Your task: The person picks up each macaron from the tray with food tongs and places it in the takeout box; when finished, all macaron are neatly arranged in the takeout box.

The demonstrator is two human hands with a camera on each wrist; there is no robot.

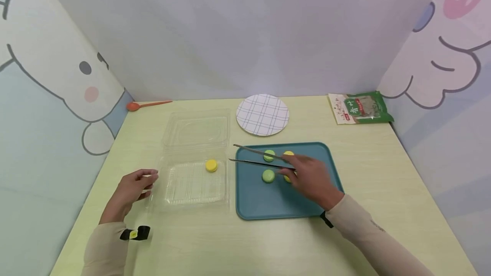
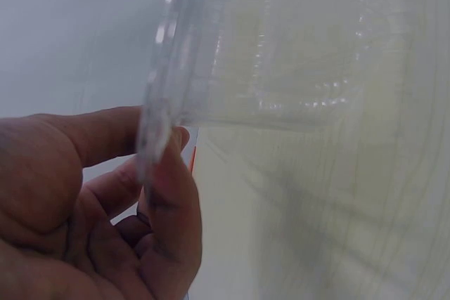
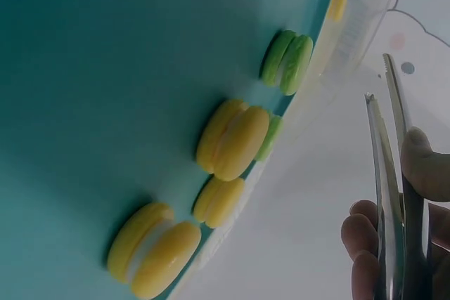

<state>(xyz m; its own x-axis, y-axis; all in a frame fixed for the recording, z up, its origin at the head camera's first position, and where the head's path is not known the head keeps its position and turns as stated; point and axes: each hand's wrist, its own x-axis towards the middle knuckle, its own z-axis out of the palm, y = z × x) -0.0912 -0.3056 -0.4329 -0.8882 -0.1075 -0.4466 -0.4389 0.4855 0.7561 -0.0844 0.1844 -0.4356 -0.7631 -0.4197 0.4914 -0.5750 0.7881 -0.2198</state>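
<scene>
In the head view my left hand (image 1: 132,188) is at the left edge of a clear plastic clamshell box (image 1: 184,184); its thumb and finger pinch the rim in the left wrist view. One yellow macaron (image 1: 211,165) sits in the box's base, near the back right. My right hand (image 1: 312,180) holds metal tongs (image 1: 253,163), which point left above the blue tray (image 1: 253,203). Their tips are apart with nothing between them. On the tray lie a green macaron (image 1: 268,176), another green one and 3 yellow macarons (image 3: 155,251), partly hidden by the right hand in the head view.
Behind the base lies the box's open lid (image 1: 197,129). A checked round plate (image 1: 262,115) is behind the tray. An orange spoon (image 1: 133,106) lies at the back left, a green-and-white packet (image 1: 360,107) at the back right. Walls enclose the table's back and sides.
</scene>
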